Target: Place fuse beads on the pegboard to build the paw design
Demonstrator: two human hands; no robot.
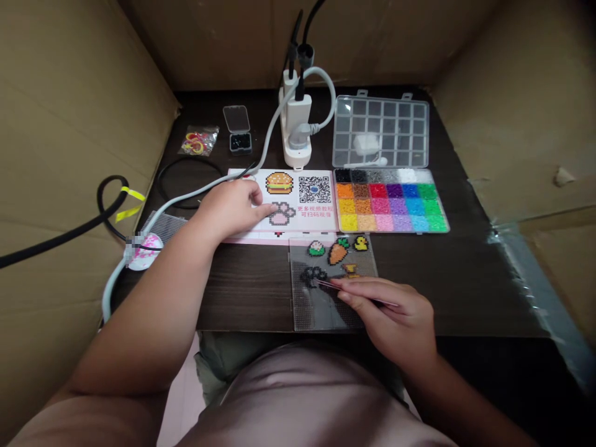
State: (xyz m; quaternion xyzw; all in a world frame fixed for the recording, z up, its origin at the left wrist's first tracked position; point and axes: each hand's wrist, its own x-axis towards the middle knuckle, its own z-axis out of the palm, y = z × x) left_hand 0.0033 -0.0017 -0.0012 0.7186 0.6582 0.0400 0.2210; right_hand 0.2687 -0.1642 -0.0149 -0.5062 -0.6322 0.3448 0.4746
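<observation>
Dark wooden desk (251,279), bright bead figures (338,252) look done, black bead paw (315,274) doesn't, right hand (403,316) pinching slim shiny tweezers (328,284), left hand (233,208) loosely open.

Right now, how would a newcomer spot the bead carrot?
Find the open, clear plastic box of coloured beads. Nearer the person lies a transparent, rectangular pegboard. On it, the long orange carrot sits between the green-and-white bead figure and yellow bead duck.
</observation>
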